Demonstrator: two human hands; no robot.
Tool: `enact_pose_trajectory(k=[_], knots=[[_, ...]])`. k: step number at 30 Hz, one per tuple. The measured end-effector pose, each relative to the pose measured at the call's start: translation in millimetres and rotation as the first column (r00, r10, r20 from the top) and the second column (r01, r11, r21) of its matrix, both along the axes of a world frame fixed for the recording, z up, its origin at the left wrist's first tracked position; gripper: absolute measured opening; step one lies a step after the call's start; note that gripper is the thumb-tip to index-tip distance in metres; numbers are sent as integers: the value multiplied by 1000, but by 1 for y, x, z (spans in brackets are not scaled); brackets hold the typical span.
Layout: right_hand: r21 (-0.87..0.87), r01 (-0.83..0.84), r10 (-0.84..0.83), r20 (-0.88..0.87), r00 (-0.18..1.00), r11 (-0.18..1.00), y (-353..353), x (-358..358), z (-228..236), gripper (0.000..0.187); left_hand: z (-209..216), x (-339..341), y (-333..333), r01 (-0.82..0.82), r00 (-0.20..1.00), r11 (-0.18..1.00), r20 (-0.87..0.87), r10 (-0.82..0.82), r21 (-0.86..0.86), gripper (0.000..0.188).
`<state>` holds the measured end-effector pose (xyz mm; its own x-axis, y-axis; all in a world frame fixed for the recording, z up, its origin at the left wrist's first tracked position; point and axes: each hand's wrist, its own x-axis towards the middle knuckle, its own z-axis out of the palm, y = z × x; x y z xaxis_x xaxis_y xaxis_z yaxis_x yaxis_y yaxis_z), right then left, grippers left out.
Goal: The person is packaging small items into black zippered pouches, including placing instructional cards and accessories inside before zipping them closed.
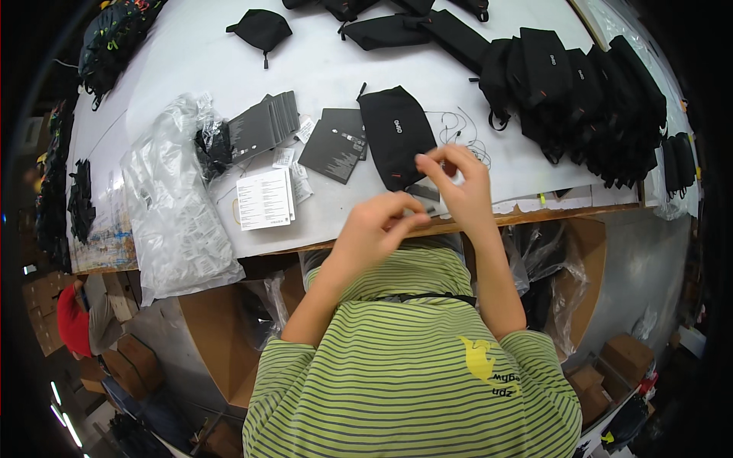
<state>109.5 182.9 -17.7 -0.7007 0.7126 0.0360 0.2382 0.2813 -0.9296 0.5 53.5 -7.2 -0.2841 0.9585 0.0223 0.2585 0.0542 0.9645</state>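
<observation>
A black zip pouch (pixel 397 136) with a pull cord at its upper corner lies flat in front of me. My right hand (pixel 458 183) is above its lower right corner, thumb and fingers pinched together. My left hand (pixel 380 227) hovers by the table's front edge, fingers curled in toward the thumb. Anything between the fingers of either hand is too small to make out. A small dark grey card-like piece (pixel 424 191) shows between my hands, partly hidden. Thin black string loops (pixel 456 126) lie loose right of the pouch.
Left of the pouch are dark printed cards (pixel 334 145), a card stack (pixel 263 126), white leaflets (pixel 263 200) and a clear plastic bag (pixel 179 206) of small packets. Black pouches (pixel 573 91) pile up at the right, others at the back. An open carton (pixel 588 267) stands below the table edge.
</observation>
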Motion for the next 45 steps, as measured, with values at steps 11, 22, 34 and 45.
enact_pose_trajectory(k=[11,22,34,45], knots=[[489,41,-166,215,962,871,14,-13,-18,14,-6,-5,9,35,984,982,-180,-1,183,14],[148,-106,122,-101,987,983,-3,29,53,14,-2,-39,7,88,449,938,-854,263,335,28],[-266,-249,123,-413,902,931,12,45,34,59,20,-47,-11,43,544,922,-783,301,384,24],[-608,-18,51,36,998,794,-11,54,-47,31,10,-47,-17,-104,574,936,-748,333,337,17]])
